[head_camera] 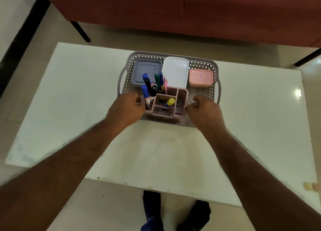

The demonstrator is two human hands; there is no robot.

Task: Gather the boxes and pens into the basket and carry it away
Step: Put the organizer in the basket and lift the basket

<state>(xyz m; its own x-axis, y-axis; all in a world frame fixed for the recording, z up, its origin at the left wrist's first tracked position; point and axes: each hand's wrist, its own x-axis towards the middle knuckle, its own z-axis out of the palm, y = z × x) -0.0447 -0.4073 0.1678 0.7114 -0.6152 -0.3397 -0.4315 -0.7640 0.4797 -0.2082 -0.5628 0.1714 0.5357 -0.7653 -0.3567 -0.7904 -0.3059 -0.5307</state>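
Three lidded boxes along basket far wall: grey-blue box left, white box middle, pink box right. Pink pen holder at near side, markers upright in it. Basket on white surface. Left hand fingers curled against holder's left side; right hand fingers curled just beside holder's right edge, actual contact unclear. Red sofa behind.

The single head-worn camera looks steeply down and forward (wide-angle, edges bowed) from close above the glossy white rectangular table.
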